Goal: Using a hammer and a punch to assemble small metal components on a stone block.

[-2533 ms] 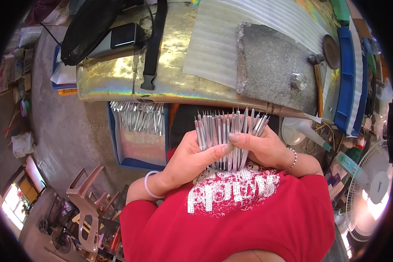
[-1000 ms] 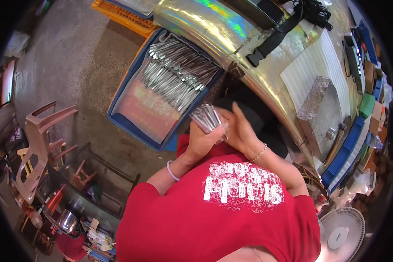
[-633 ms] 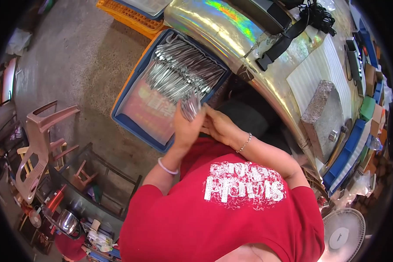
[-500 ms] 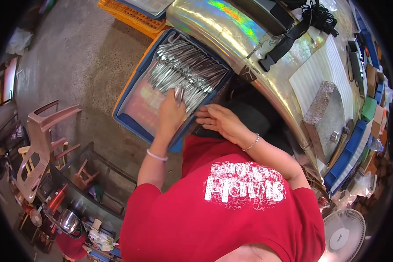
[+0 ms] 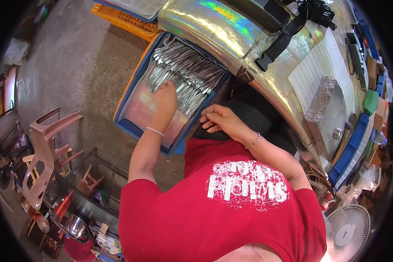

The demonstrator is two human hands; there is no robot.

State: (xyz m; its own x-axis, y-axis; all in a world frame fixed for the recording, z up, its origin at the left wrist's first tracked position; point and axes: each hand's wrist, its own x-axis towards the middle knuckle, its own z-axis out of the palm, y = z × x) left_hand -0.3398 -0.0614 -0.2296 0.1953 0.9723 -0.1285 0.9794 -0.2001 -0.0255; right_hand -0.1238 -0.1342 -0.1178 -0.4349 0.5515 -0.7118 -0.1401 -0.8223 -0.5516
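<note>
A deep blue crate [image 5: 131, 126] stands ahead of me, lined with clear plastic. Many slim silver metal pieces [image 5: 192, 67] lie stacked in rows across its far and right part; their exact kind is too small to tell. My left hand [image 5: 165, 99] reaches into the crate, its fingers closed at the left edge of the pile. Whatever they grip is hidden behind the hand. Beside the crate's near right corner, over dark fabric, hovers my right hand [image 5: 222, 120]. Its fingers are loosely curled with gaps between them, and nothing shows in them.
A table with shiny iridescent covering [image 5: 205, 28] curves along the right, bearing a stone block [image 5: 323, 109], a black strap [image 5: 277, 46] and a white foam sheet [image 5: 310, 65]. An orange crate [image 5: 126, 19] stands beyond. A plastic chair [image 5: 43, 153] is left; a fan [image 5: 347, 231] is lower right.
My left hand has moved left, and the shiny pieces seen in it before no longer show. My right hand's fingers have curled in from being stretched out.
</note>
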